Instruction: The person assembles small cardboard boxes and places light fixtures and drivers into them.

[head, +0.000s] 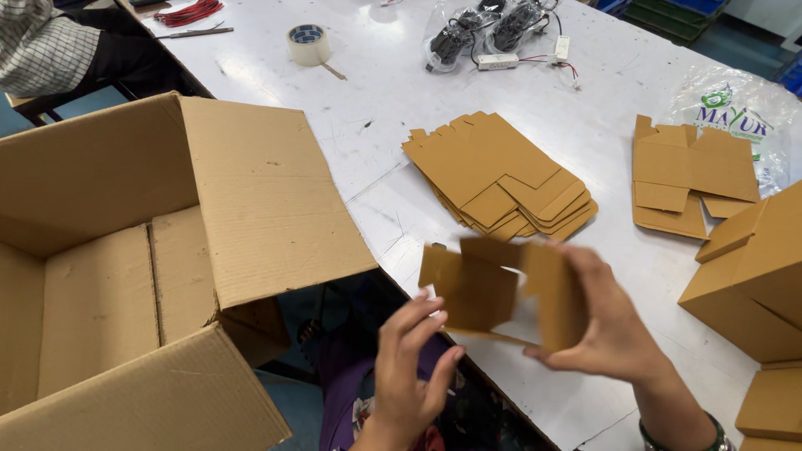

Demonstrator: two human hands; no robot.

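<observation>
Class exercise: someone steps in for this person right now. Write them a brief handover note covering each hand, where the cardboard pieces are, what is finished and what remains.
Right hand grips a half-folded small box blank; left hand is open just below it, fingers near its edge.
Flat blanks: a stack mid-table, a few more to the right.
Done: folded small boxes at the right edge.
Left: finish this blank, then the stacks. Large carton on the left stands open, nothing visible inside.

Big white worktable (401, 92), scuffed, bright glare near tape roll (308, 43). Blue floor (296, 409) below table edge. Green crates (668, 17) stacked far right corner. Large open carton (125, 267) alongside.
</observation>
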